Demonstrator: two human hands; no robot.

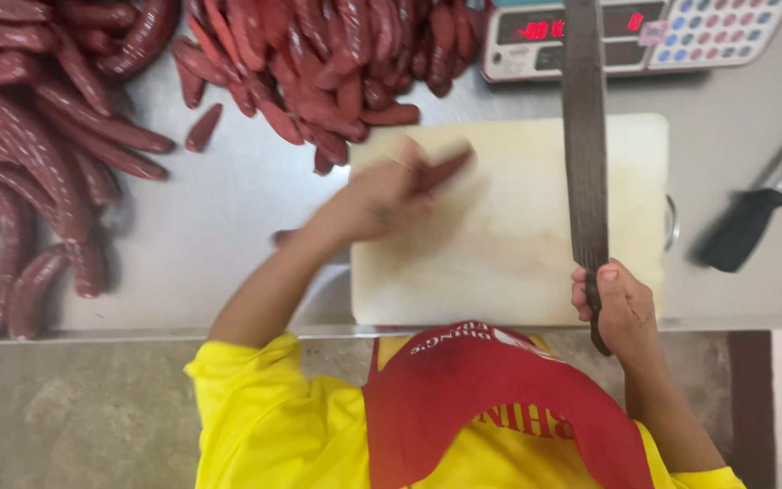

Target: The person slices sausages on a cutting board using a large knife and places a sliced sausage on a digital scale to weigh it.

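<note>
The left hand [382,195], blurred, pinches a dark red sausage [441,170] over the pale plastic cutting board [518,244]; the right hand [617,303] grips a long steel knife [585,136]. Fingers near the blade risk a cut.

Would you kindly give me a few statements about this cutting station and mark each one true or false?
1. The right hand grips a long knife by its handle. True.
2. The left hand holds a green pepper. False: its fingers hold a red sausage.
3. The knife blade lies over the pale cutting board. True.
4. The sausage piles sit below the board, at the counter's near edge. False: they lie to the left and beyond the board.
5. A weighing scale stands beyond the board. True.
6. The black-handled tool rests on the cutting board. False: it lies on the metal counter right of the board.
</note>
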